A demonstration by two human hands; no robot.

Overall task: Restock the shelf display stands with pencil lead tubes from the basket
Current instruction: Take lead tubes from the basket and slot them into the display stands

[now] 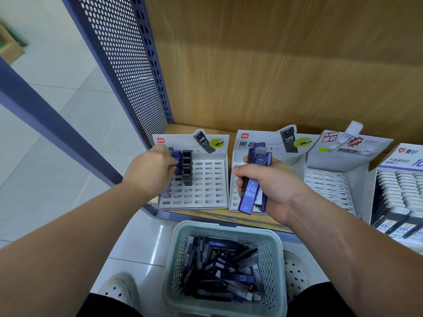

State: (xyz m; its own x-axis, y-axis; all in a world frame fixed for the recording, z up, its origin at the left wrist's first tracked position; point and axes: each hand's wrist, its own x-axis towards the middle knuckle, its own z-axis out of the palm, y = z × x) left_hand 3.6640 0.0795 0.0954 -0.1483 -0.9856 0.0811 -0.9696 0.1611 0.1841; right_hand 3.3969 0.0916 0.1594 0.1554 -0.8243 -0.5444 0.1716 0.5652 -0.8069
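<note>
My left hand (pixel 151 171) pinches a blue lead tube (pixel 176 159) over the back left slots of the left display stand (pixel 207 186). Several black tubes (pixel 187 168) stand in that stand's second column. My right hand (pixel 272 186) grips a bundle of blue HB 0.7 tubes (pixel 251 188) in front of the second display stand (pixel 234 197). Below, on the floor, a pale green basket (pixel 225 227) holds several loose black and blue tubes (pixel 224 266).
A third white stand (pixel 329 179) with empty slots and a fourth box (pixel 402 197) full of white tubes sit to the right on the wooden shelf. A perforated blue side panel (pixel 123 65) bounds the shelf on the left. White shoes (pixel 121 289) flank the basket.
</note>
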